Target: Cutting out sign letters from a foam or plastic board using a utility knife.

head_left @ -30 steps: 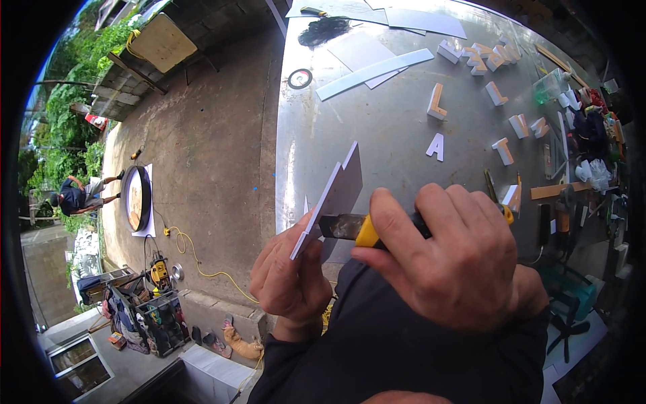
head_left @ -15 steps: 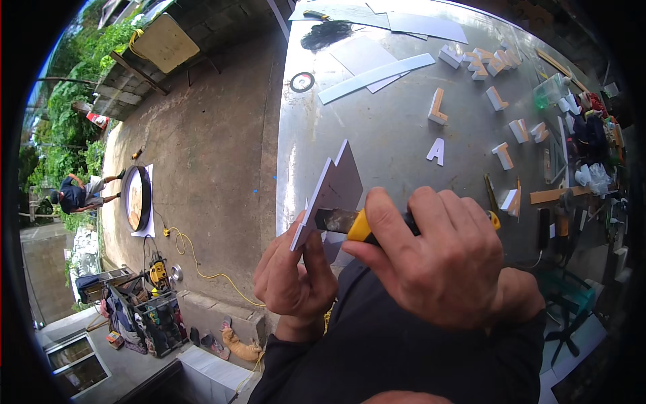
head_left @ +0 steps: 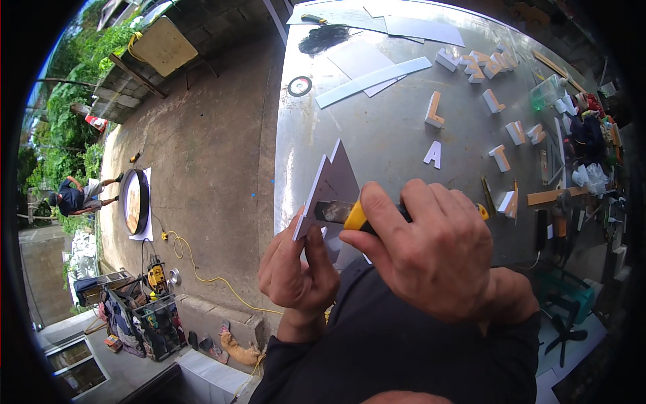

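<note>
My left hand pinches the lower end of a thin, pale grey-white sheet piece, which stands tilted with a zigzag upper edge. My right hand is wrapped round a yellow and black utility knife. The wide, stained blade points left and meets the sheet just above my left fingers; how deep it sits in the material cannot be made out. More pale sheet shows partly behind my fingers. A flat white letter cutout lies on the metal table beyond my right hand.
Several white-faced block letters stand on the metal table. Farther back lie pale strips, a cutting disc and a second knife. Tools and a plastic bag crowd the right. A person stands far left.
The sheet piece has tilted a little, and its lower end has shifted up and right. My right hand and the knife have moved slightly left and up.
</note>
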Demonstrator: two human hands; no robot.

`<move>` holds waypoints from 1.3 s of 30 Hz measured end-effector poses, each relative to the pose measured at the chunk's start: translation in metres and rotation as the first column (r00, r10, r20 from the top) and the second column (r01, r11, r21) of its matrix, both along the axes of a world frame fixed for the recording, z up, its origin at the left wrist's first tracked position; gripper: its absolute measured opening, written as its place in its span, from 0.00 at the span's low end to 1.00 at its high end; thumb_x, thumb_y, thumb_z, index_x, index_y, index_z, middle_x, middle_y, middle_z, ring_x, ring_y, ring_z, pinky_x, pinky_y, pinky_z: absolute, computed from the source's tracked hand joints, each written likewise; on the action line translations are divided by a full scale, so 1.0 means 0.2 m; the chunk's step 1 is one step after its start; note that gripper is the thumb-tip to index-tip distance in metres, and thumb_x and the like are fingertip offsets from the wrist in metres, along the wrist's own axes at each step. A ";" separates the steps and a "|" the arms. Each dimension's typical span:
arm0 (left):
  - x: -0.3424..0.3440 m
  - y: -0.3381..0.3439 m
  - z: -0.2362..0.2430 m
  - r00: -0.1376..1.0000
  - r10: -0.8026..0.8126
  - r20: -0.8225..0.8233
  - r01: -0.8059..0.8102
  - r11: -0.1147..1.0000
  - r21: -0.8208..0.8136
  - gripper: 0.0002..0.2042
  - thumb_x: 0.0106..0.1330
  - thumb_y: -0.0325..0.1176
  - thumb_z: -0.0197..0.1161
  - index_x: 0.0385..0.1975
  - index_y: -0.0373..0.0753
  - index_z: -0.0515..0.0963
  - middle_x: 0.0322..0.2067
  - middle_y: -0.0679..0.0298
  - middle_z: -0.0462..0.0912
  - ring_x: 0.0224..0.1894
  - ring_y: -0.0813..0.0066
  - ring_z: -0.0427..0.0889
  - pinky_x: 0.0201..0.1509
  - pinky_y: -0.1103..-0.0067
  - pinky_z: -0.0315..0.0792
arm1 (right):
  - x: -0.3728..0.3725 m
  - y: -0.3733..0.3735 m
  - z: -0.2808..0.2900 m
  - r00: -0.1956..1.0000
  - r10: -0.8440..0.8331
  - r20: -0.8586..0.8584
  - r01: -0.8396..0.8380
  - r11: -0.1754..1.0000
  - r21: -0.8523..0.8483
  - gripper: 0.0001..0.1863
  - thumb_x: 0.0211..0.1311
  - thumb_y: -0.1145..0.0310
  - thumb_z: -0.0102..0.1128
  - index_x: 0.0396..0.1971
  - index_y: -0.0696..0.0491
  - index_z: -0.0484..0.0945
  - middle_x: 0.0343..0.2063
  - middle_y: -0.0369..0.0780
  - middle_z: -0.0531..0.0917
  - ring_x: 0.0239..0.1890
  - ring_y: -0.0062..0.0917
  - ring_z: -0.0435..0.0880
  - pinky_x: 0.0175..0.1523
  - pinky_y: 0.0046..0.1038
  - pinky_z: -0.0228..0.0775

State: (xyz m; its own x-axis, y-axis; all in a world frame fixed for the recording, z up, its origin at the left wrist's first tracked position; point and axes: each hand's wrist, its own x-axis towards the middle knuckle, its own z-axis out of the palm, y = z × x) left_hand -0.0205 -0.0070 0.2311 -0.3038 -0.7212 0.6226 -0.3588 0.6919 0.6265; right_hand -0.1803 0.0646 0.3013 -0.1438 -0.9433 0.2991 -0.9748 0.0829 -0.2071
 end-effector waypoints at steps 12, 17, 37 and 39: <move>0.05 0.03 -0.06 0.924 -0.086 -0.371 0.115 0.992 0.056 0.15 0.66 0.20 0.60 0.51 0.23 0.73 0.42 0.40 0.83 0.44 0.57 0.86 0.47 0.73 0.79 | 0.11 0.04 0.09 0.998 0.006 -0.064 -0.012 0.996 -0.094 0.21 0.58 0.49 0.63 0.42 0.51 0.82 0.23 0.36 0.68 0.23 0.27 0.70 0.28 0.30 0.61; 0.03 0.05 0.00 0.718 -0.204 -0.666 0.363 0.926 0.107 0.23 0.71 0.38 0.58 0.55 0.22 0.67 0.48 0.38 0.80 0.52 0.57 0.82 0.58 0.68 0.75 | 0.11 0.05 0.11 0.986 0.006 -0.166 -0.035 0.985 -0.167 0.17 0.60 0.53 0.62 0.39 0.51 0.83 0.23 0.37 0.70 0.24 0.28 0.71 0.29 0.29 0.62; -0.01 -0.09 -0.01 0.941 0.131 -0.313 -0.149 0.988 -0.033 0.08 0.69 0.26 0.61 0.35 0.26 0.74 0.30 0.51 0.84 0.31 0.77 0.82 0.36 0.84 0.75 | 0.08 -0.11 -0.01 0.997 0.074 -0.004 -0.074 0.984 -0.161 0.20 0.49 0.55 0.71 0.38 0.51 0.82 0.22 0.35 0.70 0.24 0.26 0.70 0.29 0.30 0.60; -0.02 -0.08 0.01 0.925 0.164 -0.343 -0.185 0.982 -0.028 0.09 0.70 0.29 0.62 0.31 0.29 0.75 0.27 0.58 0.84 0.28 0.83 0.78 0.33 0.88 0.70 | 0.07 -0.12 -0.01 0.997 0.076 0.004 -0.074 0.984 -0.163 0.20 0.49 0.54 0.71 0.38 0.51 0.82 0.22 0.35 0.69 0.24 0.26 0.71 0.29 0.30 0.60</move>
